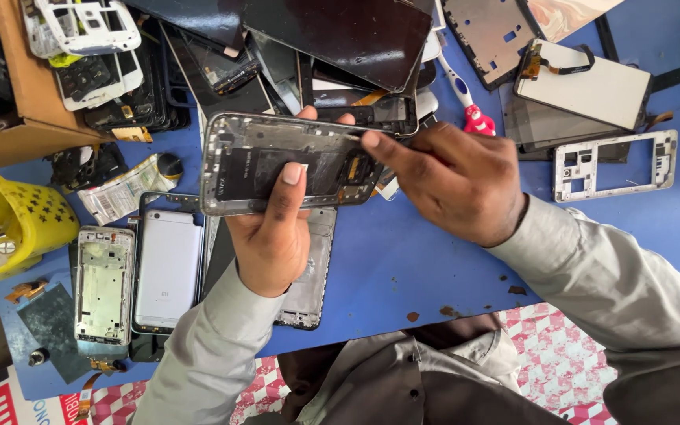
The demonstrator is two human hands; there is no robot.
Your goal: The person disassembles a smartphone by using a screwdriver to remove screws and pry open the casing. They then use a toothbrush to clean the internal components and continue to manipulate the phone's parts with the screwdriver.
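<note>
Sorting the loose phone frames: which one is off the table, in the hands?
The dark-centred silver frame: left hand grips its lower edge, right hand pinches its right end. The white frame at right and the silver frame at left lie flat on the blue table.

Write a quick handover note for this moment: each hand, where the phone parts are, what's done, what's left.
Left hand: holds a stripped phone frame up over the blue table, thumb across its dark middle.
Right hand: fingertips pinch at the frame's right end, near the dark part by the camera opening.
Around: a white phone back and a bare silver frame lie at left, a yellow basket beyond them, a pile of dark screens at top.
Done: frame already has no screen or cover.
Left: the dark piece is still in the frame.
</note>
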